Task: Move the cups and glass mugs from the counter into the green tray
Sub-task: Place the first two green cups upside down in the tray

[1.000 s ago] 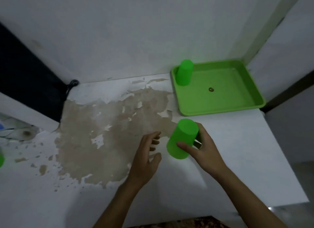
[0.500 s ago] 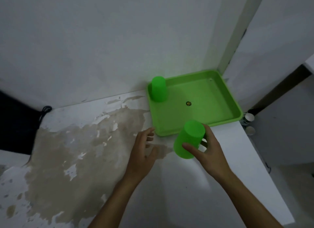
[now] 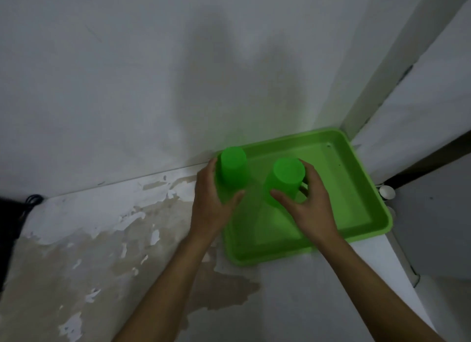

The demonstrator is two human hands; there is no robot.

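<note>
A green tray [image 3: 356, 188] sits in the corner where the counter meets the walls. An upside-down green cup [image 3: 233, 167] stands at the tray's far left corner, and my left hand [image 3: 211, 204] curls around its left side, touching it. My right hand [image 3: 308, 204] grips a second upside-down green cup [image 3: 286, 179] over the middle of the tray; I cannot tell whether that cup rests on the tray floor.
The white counter [image 3: 305, 303] has a large brown patch of peeled surface [image 3: 102, 252] on the left. Walls close in behind and to the right of the tray. A small white round object [image 3: 387, 191] lies past the tray's right edge. A dark cable [image 3: 31, 200] lies far left.
My right hand carried the green cup from the counter to over the tray. My left hand moved from the counter to the cup standing in the tray's corner. The view shifted right.
</note>
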